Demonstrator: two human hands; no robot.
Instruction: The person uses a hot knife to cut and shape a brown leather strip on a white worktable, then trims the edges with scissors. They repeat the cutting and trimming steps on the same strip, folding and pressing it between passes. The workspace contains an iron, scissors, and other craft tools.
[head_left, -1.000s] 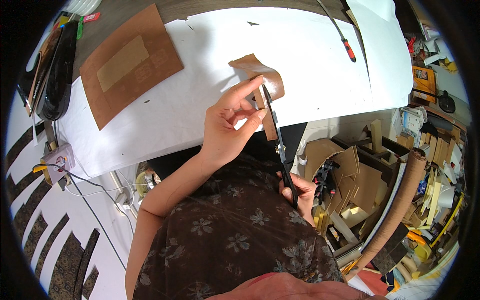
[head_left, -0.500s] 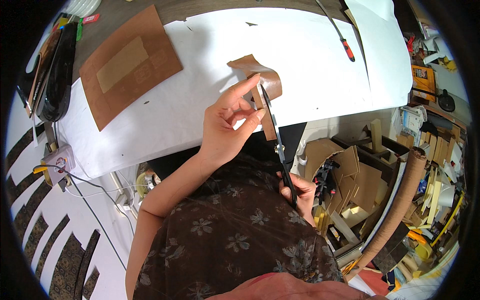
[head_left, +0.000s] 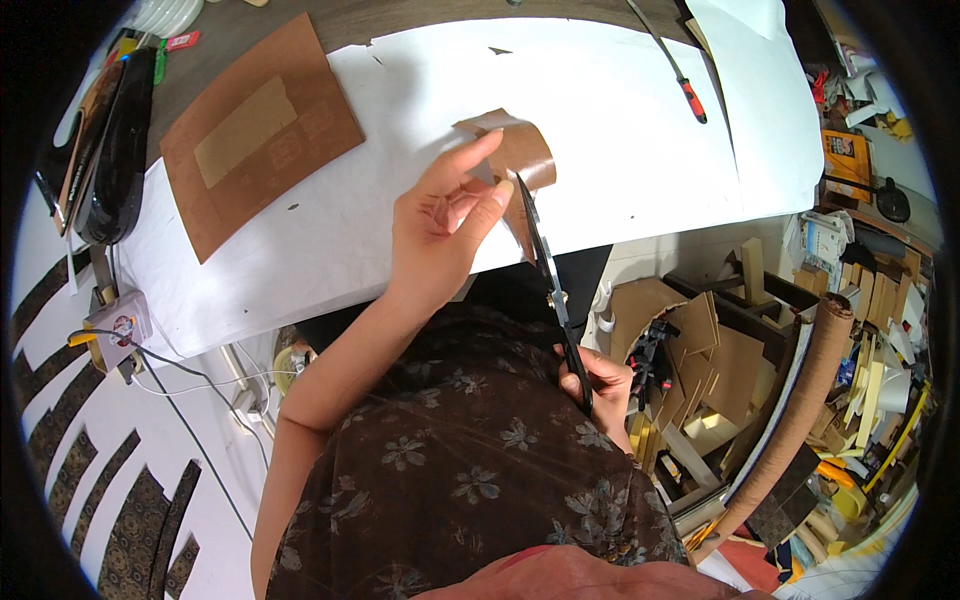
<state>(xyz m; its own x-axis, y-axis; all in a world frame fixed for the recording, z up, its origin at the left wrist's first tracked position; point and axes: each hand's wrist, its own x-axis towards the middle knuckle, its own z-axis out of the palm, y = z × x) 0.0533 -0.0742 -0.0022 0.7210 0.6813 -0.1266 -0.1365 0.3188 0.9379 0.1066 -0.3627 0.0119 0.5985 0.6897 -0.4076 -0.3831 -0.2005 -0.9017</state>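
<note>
My left hand (head_left: pixel 440 230) is over the front of the white-covered table. Its thumb presses on a small piece of glossy brown sheet (head_left: pixel 527 155) that looks like leather or coated paper, and its index finger stretches along it. The sheet curls at its right side, and a narrow strip of it hangs toward me. Low on the right, my right hand (head_left: pixel 603 385) is closed round the black handles of a pair of scissors (head_left: pixel 553 275). The blades point up and away, their tips lying against the sheet beside my left thumb. Fingers behind the sheet are partly hidden.
A larger brown sheet (head_left: pixel 265 130) with a paler rectangle lies at the far left. A thin tool with a red-and-black handle (head_left: pixel 692 100) lies far right. Cardboard scraps (head_left: pixel 720 370) and a long brown roll (head_left: pixel 790 420) crowd the right side below the table. A cable box (head_left: pixel 120 328) is left.
My left hand has shifted left and a little lower along the sheet, its thumb now nearer the blade tips. The strip has moved up and left. My right hand stays nearly still.
</note>
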